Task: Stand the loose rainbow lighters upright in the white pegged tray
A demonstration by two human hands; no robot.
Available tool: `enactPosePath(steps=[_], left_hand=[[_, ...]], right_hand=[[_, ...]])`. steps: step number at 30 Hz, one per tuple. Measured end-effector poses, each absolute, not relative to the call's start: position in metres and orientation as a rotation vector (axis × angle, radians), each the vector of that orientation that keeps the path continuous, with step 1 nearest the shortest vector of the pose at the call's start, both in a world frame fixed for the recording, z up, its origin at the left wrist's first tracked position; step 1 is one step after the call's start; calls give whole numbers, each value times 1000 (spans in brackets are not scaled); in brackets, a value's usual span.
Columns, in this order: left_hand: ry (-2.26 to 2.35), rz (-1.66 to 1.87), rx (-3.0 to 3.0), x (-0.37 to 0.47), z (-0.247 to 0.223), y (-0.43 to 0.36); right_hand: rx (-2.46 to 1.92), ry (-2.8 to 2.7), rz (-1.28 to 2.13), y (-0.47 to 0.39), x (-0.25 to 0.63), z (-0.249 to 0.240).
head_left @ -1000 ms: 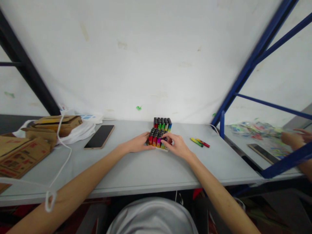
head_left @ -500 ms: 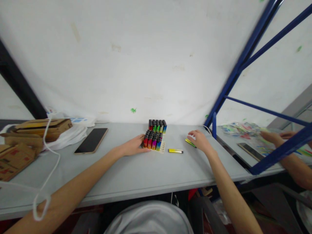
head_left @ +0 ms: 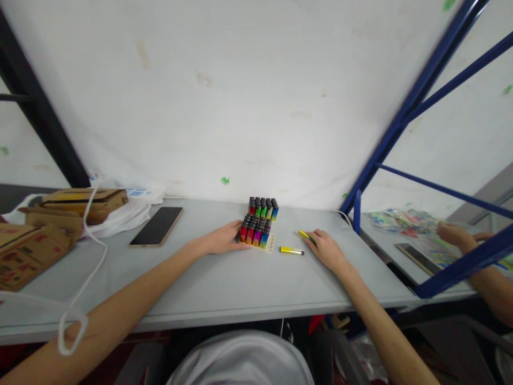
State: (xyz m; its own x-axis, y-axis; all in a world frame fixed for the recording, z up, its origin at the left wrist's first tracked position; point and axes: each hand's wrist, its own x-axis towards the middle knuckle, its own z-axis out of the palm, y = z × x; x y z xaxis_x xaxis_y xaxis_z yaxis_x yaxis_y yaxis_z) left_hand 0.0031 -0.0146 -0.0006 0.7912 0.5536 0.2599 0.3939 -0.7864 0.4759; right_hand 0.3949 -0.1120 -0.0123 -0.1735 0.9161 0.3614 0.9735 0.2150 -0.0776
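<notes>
Upright lighters with black tops and bright bodies (head_left: 256, 233) stand in rows in a pale tray (head_left: 271, 244), whose right end shows vacant slots. My left hand (head_left: 222, 239) grips the left side of this tray, thumb in front and fingers behind. A second block of upright lighters (head_left: 263, 207) stands just behind. On the right, my right hand (head_left: 326, 249) is closed on a yellow-green lighter (head_left: 304, 234), its end sticking out past the fingers. Another yellow lighter (head_left: 291, 250) lies flat between the tray and my right hand.
A phone (head_left: 157, 226) lies on the grey table (head_left: 224, 289) to the left. Beyond it are cardboard boxes (head_left: 38, 248), white bags and a looped white cable (head_left: 105, 248). A blue metal frame (head_left: 390, 128) rises at the right, past which another person's hand (head_left: 455, 235) works among colourful pieces.
My right hand has come down onto the yellow-green lighter, closed on it and shifted it slightly left. My left hand stays at the tray. The whole view has turned a little.
</notes>
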Motion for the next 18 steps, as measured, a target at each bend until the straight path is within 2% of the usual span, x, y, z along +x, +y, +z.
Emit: enactPosePath(steps=[5, 11, 15, 18], left_hand=[[729, 534, 2582, 3, -3, -13], [709, 562, 2584, 3, -4, -12], [718, 543, 2595, 3, -2, -14], [722, 539, 2587, 4, -2, -14]], right_hand=[[-1645, -2027, -70, -111, 383, -1], [-1426, -1857, 26, -86, 350, 45], [-1293, -1599, 353, -57, 321, 64], [-1176, -1421, 569, -42, 305, 55]])
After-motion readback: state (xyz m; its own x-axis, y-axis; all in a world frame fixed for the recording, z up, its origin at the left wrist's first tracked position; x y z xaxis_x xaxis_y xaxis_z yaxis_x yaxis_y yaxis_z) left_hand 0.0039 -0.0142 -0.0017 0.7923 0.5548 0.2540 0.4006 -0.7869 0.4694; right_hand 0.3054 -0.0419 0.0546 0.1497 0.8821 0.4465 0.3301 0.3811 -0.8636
